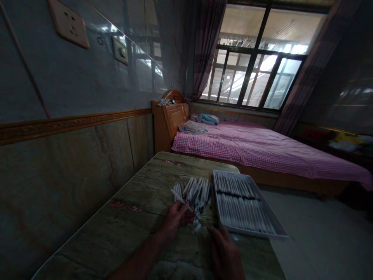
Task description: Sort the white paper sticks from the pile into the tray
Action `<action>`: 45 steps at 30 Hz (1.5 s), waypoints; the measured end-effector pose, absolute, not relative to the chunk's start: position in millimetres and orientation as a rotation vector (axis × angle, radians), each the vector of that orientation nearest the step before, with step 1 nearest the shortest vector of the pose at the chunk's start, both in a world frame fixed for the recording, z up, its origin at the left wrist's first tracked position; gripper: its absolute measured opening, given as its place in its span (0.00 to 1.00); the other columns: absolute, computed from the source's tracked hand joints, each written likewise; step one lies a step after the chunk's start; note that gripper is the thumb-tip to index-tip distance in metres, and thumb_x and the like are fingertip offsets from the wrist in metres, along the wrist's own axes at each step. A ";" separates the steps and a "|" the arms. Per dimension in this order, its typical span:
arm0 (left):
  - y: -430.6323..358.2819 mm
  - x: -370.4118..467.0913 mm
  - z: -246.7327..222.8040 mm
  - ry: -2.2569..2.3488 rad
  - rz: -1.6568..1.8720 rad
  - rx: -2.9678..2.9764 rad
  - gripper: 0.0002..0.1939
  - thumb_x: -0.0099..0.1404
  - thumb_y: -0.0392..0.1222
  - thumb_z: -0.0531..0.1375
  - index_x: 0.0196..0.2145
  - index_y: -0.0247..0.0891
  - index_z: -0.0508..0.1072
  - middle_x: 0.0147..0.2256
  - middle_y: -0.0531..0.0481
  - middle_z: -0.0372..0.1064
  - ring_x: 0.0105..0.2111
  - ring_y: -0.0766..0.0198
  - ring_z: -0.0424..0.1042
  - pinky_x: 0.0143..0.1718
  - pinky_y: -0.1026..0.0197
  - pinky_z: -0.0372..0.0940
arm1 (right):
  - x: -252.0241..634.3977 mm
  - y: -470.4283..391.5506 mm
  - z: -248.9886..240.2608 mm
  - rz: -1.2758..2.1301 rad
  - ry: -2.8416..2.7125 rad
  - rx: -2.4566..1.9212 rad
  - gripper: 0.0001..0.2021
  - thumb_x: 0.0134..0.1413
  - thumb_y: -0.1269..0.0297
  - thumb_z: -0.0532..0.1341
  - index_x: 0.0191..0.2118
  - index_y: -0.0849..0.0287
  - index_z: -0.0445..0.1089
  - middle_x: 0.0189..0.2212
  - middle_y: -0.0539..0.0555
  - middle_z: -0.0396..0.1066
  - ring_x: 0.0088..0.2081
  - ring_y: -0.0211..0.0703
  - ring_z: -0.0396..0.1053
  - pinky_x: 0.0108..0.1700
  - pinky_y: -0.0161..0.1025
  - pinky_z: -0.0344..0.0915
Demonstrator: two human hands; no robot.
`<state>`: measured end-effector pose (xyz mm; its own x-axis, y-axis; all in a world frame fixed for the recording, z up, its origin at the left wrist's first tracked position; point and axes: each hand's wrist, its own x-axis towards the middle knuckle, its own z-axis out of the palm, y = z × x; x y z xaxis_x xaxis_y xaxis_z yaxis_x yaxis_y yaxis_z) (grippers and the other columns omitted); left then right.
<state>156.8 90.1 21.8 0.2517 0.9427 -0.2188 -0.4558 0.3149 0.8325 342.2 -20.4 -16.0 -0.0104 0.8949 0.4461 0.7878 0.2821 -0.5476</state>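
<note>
On the marbled table [116, 229], a loose pile of white, dark-tipped sticks [198, 190] lies left of a white tray [281, 230]. Two rows of similar sticks fill the tray. My left hand [176, 217] pinches one white stick [178, 196] at the near side of the pile. From it a thin dark piece slants down toward my right hand [225, 249], whose thumb and forefinger close on the far end of that thin piece. Small clear bits lie on the table between both hands, too blurred to tell.
A bed [247, 146] with a pink checked cover and a wooden headboard [175, 116] stands behind the table. The tiled wall [87, 175] runs along the left. A window [256, 70] is at the back.
</note>
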 end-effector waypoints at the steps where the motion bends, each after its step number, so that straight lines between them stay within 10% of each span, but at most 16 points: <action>1: 89.5 157.1 21.4 0.823 1.052 0.747 0.21 0.48 0.50 0.71 0.33 0.36 0.68 0.28 0.49 0.76 0.27 0.59 0.77 0.27 0.60 0.72 | 342.3 -20.0 -15.2 0.188 -1.796 -1.513 0.16 0.62 0.67 0.51 0.51 0.53 0.70 0.41 0.57 0.71 0.41 0.42 0.73 0.42 0.35 0.71; 15: 90.6 149.8 24.3 0.684 1.033 0.358 0.02 0.61 0.32 0.63 0.33 0.34 0.73 0.30 0.49 0.77 0.29 0.65 0.77 0.27 0.67 0.70 | 342.6 -14.7 14.6 0.001 -1.607 -1.679 0.14 0.63 0.64 0.48 0.44 0.55 0.71 0.37 0.54 0.71 0.36 0.40 0.70 0.38 0.33 0.66; 45: 93.3 148.1 21.6 0.639 0.984 0.352 0.06 0.64 0.29 0.59 0.30 0.32 0.75 0.29 0.48 0.78 0.27 0.67 0.77 0.26 0.70 0.72 | 326.8 -17.2 18.4 -0.041 -1.940 -2.148 0.21 0.53 0.76 0.55 0.51 0.49 0.70 0.47 0.54 0.70 0.47 0.45 0.69 0.41 0.33 0.64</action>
